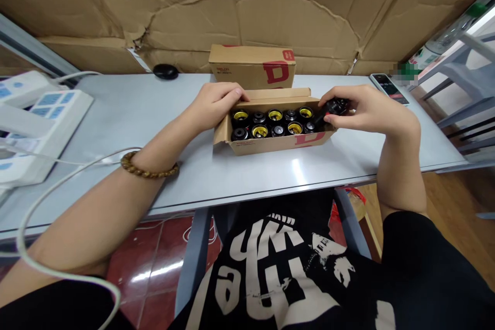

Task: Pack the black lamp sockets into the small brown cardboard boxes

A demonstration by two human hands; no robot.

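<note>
An open cardboard box [266, 147] sits on the grey table, filled with two rows of black cylindrical parts [277, 131], several with yellow rings inside. My left hand [218, 103] rests at the box's back left corner, fingers bent over the edge and closed against the cardboard. At the box's right end, my right hand [358, 105] grips a black cylindrical part [336, 107] between thumb and fingers. That part is tilted, and its lower end is at the box's right opening.
Behind stands a closed cardboard box [251, 67]. A black mouse [165, 71] lies at the back left, white power strips [58, 118] and a cable at the left. A phone [389, 88] and a plastic bottle [436, 46] are at the right.
</note>
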